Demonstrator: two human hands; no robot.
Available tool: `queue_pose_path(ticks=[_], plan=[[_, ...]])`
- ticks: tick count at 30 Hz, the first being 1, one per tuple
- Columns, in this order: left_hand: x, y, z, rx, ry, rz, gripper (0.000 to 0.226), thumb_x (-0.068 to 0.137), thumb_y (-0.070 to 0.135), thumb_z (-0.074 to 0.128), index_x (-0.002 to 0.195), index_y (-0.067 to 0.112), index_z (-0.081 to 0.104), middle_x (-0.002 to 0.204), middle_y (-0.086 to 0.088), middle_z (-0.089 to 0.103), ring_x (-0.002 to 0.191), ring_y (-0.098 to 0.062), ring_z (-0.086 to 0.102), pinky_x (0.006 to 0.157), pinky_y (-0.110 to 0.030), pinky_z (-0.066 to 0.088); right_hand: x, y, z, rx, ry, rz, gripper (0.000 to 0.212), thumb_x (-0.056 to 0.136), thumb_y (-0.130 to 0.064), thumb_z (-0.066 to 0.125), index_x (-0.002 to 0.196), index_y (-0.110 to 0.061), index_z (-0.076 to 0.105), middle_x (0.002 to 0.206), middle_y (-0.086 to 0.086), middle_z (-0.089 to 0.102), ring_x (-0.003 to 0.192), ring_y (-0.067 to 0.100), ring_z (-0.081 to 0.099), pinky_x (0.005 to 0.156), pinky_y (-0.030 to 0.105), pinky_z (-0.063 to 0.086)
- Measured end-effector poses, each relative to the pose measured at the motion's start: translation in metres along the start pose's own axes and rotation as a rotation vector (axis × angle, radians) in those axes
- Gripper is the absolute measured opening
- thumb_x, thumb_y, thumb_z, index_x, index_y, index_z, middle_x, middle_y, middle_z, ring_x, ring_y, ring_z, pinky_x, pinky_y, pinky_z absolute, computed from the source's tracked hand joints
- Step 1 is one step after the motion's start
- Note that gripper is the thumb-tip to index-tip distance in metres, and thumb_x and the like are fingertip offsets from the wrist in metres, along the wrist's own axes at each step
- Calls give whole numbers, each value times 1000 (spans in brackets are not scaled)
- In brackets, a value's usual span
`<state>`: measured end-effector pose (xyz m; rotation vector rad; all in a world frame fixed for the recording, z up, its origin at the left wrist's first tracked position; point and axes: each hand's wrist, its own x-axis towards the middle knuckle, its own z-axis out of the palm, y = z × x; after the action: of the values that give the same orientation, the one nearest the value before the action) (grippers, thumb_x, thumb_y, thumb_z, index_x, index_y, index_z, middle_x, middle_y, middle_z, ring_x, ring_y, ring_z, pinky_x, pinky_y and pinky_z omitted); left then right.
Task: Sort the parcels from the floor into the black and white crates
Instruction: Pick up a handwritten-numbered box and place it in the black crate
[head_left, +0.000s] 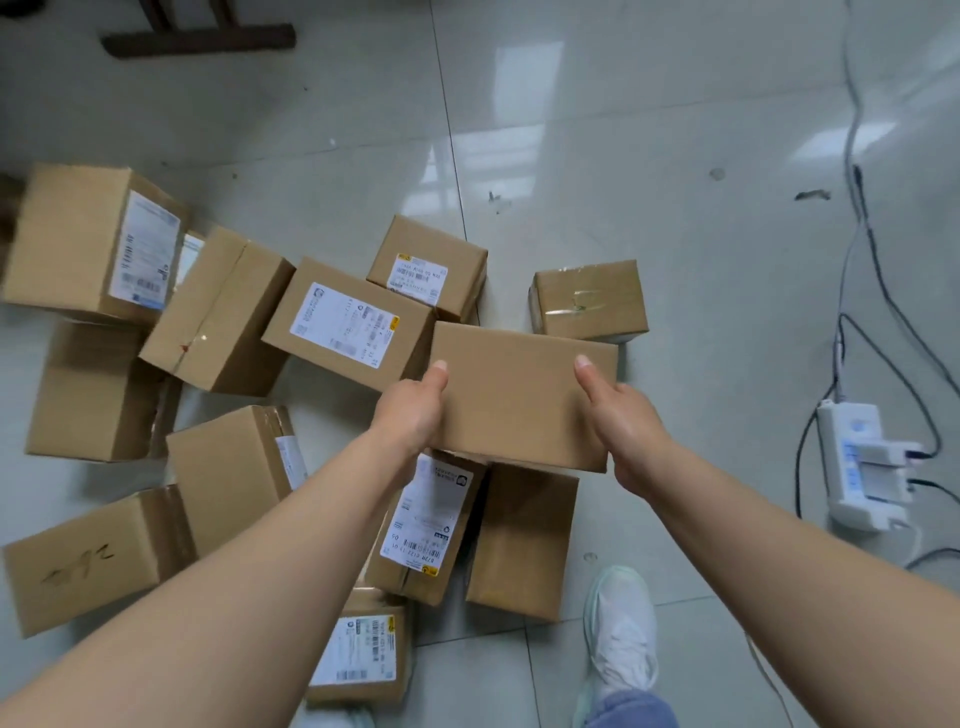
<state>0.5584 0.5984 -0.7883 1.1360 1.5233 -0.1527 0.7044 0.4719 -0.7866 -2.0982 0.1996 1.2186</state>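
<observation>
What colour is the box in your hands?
The box is plain brown cardboard, no label on its upper face; the head view shows it.

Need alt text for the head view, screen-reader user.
The left hand and right hand grip a plain cardboard parcel by its ends, thumbs on top, above other parcels scattered on a pale tiled floor, several with shipping labels. A white power strip with cables lies at right; a white shoe shows below.
</observation>
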Motion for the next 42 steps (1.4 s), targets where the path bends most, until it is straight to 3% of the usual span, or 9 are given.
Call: queue_pose_path(ticks=[3,7,12,18,22,25,29,32,42], plan=[[-47,37,-24,-57,8,26,50,97,46,40,127,7,53,120,-3,56,105,-24,52,83,-29,34,-49,-36,-20,25,1,-30,56,89,-61,46,124,-17,52,108,-2,55,91,17,53,75,33,40],[-118,96,-68,-218,24,-9,38,94,54,42,84,20,54,85,12,54,79,-9,53,65,-28,39,-125,-96,-43,113,5,-105,47,90,-58,47,118,-22,57,110,-6,60,89,7,57,60,25,40],[-224,158,-132,-331,40,74,43,94,53,42,97,14,58,94,4,60,84,-15,58,80,-32,47,-235,-174,-66,141,3,-209,51,90,-61,44,108,-14,55,111,-4,58,87,10,54,59,26,37],[-361,215,-218,-474,133,183,39,94,49,46,108,14,58,88,4,62,71,-10,60,53,-24,45,-378,-259,-81,151,-36,-371,56,87,-61,47,111,-12,61,112,6,64,99,24,63,92,45,51],[-436,229,-269,-559,146,231,34,93,50,48,98,18,60,85,5,62,66,-8,60,40,-21,48,-461,-290,-81,191,-65,-468,53,88,-61,46,112,-14,57,105,1,62,92,19,62,81,38,53],[-480,233,-305,-576,155,285,46,92,55,45,111,15,61,83,5,64,69,-12,62,46,-24,48,-512,-301,-77,216,-59,-531,50,88,-62,43,111,-19,54,98,-9,56,87,8,55,65,30,46],[-529,228,-346,-617,186,379,45,92,55,45,99,15,64,54,10,65,42,-7,61,36,-20,45,-566,-308,-70,245,-77,-591,42,89,-64,40,105,-25,48,91,-15,52,82,4,50,59,25,38],[-556,221,-371,-620,206,438,45,92,57,41,80,20,64,53,10,67,55,-12,65,42,-22,47,-595,-313,-60,255,-109,-649,41,89,-63,42,105,-26,50,89,-17,53,81,1,51,58,23,37],[-622,188,-414,-745,368,502,42,91,62,40,92,26,61,95,0,68,88,-19,62,60,-34,49,-656,-328,-30,206,-277,-808,44,91,-62,40,108,-23,49,91,-12,53,82,5,51,58,23,37]])
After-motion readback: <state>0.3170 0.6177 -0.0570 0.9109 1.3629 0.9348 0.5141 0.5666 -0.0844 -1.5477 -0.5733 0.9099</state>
